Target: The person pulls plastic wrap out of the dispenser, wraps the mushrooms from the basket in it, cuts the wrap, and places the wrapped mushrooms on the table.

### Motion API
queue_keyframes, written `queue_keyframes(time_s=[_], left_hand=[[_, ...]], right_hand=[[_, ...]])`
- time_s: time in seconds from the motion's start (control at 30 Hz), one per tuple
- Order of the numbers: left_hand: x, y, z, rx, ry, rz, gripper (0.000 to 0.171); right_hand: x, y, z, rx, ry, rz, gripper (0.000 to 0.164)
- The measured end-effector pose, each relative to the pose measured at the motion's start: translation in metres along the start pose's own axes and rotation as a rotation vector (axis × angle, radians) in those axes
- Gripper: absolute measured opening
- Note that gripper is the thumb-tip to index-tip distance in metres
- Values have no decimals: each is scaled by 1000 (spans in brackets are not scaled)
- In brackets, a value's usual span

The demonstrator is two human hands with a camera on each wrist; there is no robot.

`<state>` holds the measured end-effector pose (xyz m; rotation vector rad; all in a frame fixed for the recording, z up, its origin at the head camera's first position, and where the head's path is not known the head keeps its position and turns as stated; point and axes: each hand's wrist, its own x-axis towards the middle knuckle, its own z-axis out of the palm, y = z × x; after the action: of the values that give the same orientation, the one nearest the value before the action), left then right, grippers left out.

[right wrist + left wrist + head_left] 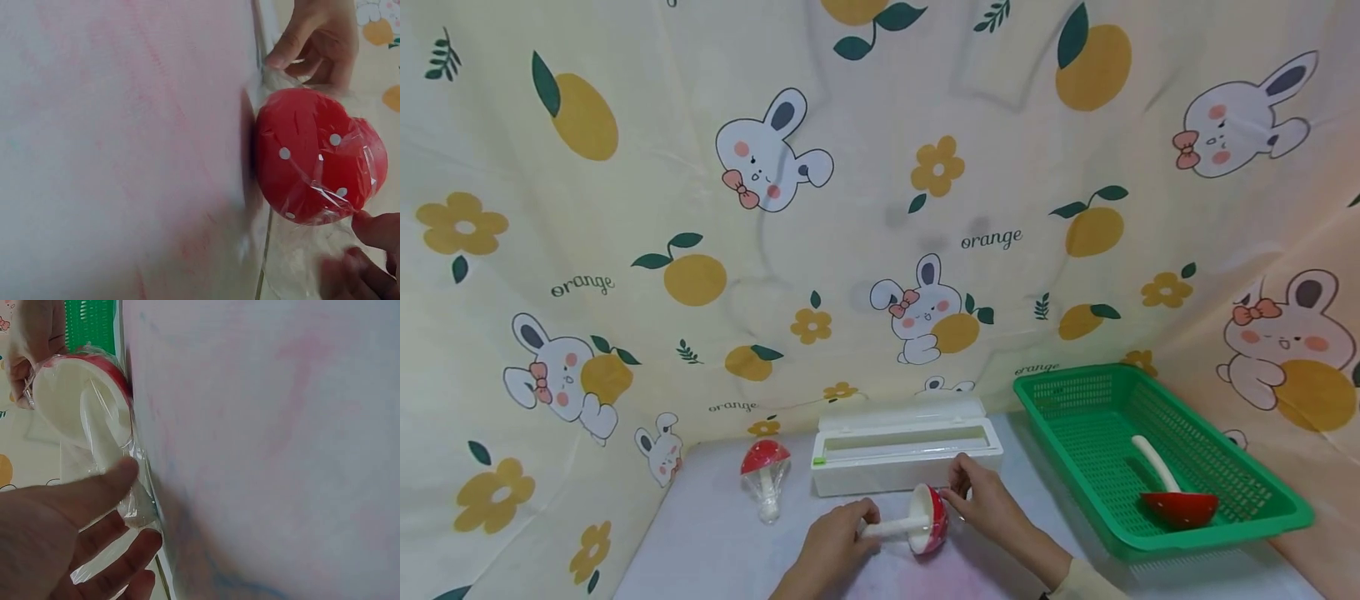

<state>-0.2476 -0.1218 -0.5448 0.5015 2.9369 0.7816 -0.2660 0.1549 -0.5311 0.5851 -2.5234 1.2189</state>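
A ladle with a red, white-dotted bowl and a white handle lies sideways above the table, wrapped in clear cling film. My left hand holds the handle end through the film, thumb on top in the left wrist view and fingers behind it. On the bowl side, my right hand pinches the film at the bowl's edge; its lower fingers blur in the right wrist view. Behind the ladle stands a white cling film dispenser with its lid up. Another wrapped ladle lies to the left.
A green plastic basket stands at the right, holding a ladle with a red bowl and white handle. The pale table meets a patterned cloth hung behind and at the sides.
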Motion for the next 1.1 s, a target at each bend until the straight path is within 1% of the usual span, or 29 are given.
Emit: queue_keyframes(time_s=[0.03,0.1,0.17,0.27,0.33,0.4,0.5,0.6,0.67,0.73,0.83,0.93,1.03,1.1], left_hand=[[0,0,1,0,-5,-8,23],[1,0,2,11,4,-3,25],[2,-1,2,37,25,15,26],[2,-2,3,65,59,48,26],[2,-3,3,68,70,58,25],[1,-4,3,58,72,54,25],[0,-7,1,26,65,42,24],[-1,-10,-1,-4,78,65,22],[-2,-12,-2,-16,113,105,21],[-2,-14,-3,-42,151,130,20],[-5,-15,-3,-87,229,150,19],[-8,-13,-4,-130,296,143,19],[-7,-11,-8,-171,341,118,17],[-7,-8,-12,-206,356,102,15]], right_hand=[[0,0,1,-4,4,2,32],[-1,1,3,-8,9,-19,30],[-1,2,5,0,4,-56,27],[-1,3,7,12,-7,-136,23],[-2,3,7,11,-11,-183,23],[-3,3,6,17,-24,-206,23],[-4,2,3,27,-55,-211,23],[-6,3,1,46,-78,-236,26],[-7,4,1,61,-80,-270,27],[-7,5,1,78,-79,-289,28],[-7,5,0,118,-74,-284,28],[-7,3,-1,142,-85,-265,36],[-7,0,-2,131,-110,-238,55],[-6,-1,-3,106,-124,-210,66]])
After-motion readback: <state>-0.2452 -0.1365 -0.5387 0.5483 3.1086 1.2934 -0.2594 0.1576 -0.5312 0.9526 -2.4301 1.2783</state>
